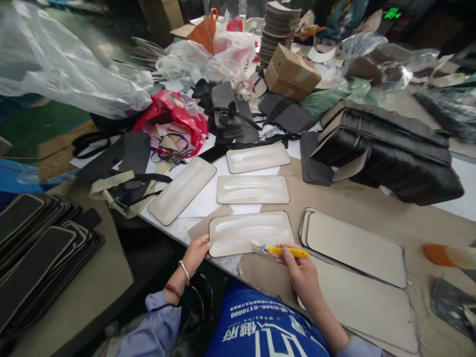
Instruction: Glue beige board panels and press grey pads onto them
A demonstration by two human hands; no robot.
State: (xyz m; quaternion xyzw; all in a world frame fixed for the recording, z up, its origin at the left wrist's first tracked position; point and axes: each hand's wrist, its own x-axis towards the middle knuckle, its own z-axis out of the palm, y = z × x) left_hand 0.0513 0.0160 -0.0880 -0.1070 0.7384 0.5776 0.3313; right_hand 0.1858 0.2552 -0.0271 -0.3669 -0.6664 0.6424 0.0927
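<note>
My right hand (297,265) is closed around the yellow handle of a brush (286,251), whose white-smeared bristles are at the lower right part of a beige rounded panel (241,241). White wet streaks run across that panel. At its left corner, my left hand (198,253) pinches the edge between thumb and fingers. Beyond lie a second streaked panel (253,191), a third (258,157) and a fourth (182,191) set at an angle. To the right of my right hand are stacked plain beige panels (357,243) without streaks.
Dark panels with pale edges (40,248) are stacked at the left. Bundled black pieces (386,148) stand at the right rear. A red plastic bag (178,119), a cardboard box (292,73) and clear plastic sheeting (70,64) clutter the back. An orange-handled tool (442,255) lies far right.
</note>
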